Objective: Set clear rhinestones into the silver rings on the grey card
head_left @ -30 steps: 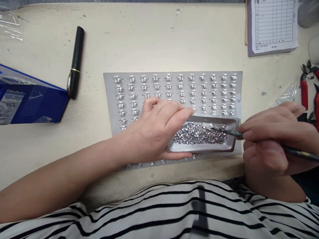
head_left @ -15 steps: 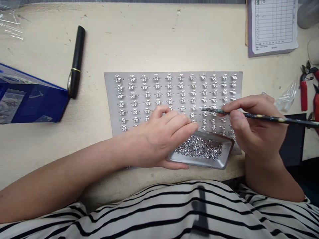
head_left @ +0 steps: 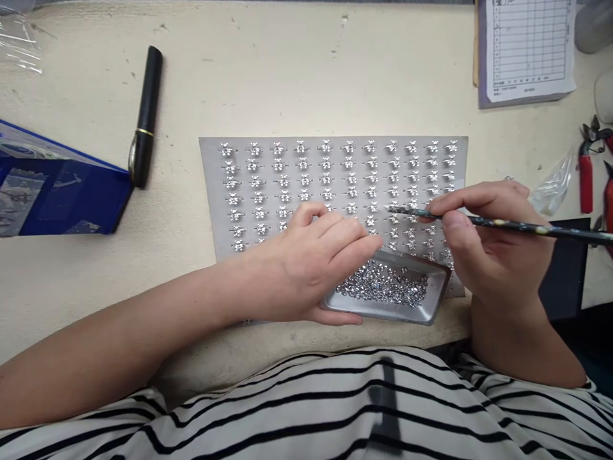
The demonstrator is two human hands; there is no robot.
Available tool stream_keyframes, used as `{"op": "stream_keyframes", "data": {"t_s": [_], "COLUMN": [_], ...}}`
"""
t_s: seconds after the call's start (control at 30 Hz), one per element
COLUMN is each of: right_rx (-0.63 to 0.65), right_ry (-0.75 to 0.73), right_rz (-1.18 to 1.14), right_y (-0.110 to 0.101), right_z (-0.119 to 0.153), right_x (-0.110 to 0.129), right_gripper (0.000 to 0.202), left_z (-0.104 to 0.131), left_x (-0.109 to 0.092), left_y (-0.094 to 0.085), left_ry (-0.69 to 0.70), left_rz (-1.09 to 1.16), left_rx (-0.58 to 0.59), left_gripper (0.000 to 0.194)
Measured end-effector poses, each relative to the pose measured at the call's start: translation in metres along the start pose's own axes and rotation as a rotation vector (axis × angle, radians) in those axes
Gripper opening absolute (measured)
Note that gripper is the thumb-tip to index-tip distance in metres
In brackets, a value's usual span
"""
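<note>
The left hand (head_left: 318, 265) grasps a metal tray (head_left: 434, 299) (small shiny stones (head_left: 383, 285) inside) between thumb and fingers, over the near edge of the grey sheet (head_left: 215, 191). The right hand (head_left: 502, 262) pinches a dark stick (head_left: 507, 225), its pale tip near silver ornaments (head_left: 326, 164).

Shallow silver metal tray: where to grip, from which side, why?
Probably the left end of the shallow silver metal tray, coming from the left: thumb along the near long wall, fingers over the far one, as the left hand does. The narrow oblong shape seems to suit that span, and the open top leaves the small silvery stones exposed toward the right hand.
</note>
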State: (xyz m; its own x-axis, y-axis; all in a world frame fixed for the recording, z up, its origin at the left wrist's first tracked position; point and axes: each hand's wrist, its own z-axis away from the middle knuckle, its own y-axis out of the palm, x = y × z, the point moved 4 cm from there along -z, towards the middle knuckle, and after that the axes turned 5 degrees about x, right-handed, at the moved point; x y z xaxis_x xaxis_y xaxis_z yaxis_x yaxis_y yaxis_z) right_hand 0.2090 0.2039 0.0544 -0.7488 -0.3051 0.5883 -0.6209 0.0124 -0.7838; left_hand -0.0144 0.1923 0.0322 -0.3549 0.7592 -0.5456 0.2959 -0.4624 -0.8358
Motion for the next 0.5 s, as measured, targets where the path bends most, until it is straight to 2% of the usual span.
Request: {"op": "stream_keyframes", "data": {"t_s": [0.5], "right_rx": [0.010], "right_ry": [-0.002], "right_rz": [-0.016], "right_y": [0.0001], "right_z": [0.0004], "right_x": [-0.0007], "right_gripper": [0.008], "left_z": [0.0003], "left_x": [-0.0005], "left_y": [0.0002], "left_ry": [0.008], "left_rz": [0.015], "left_rx": [-0.012], "left_gripper": [0.068]}}
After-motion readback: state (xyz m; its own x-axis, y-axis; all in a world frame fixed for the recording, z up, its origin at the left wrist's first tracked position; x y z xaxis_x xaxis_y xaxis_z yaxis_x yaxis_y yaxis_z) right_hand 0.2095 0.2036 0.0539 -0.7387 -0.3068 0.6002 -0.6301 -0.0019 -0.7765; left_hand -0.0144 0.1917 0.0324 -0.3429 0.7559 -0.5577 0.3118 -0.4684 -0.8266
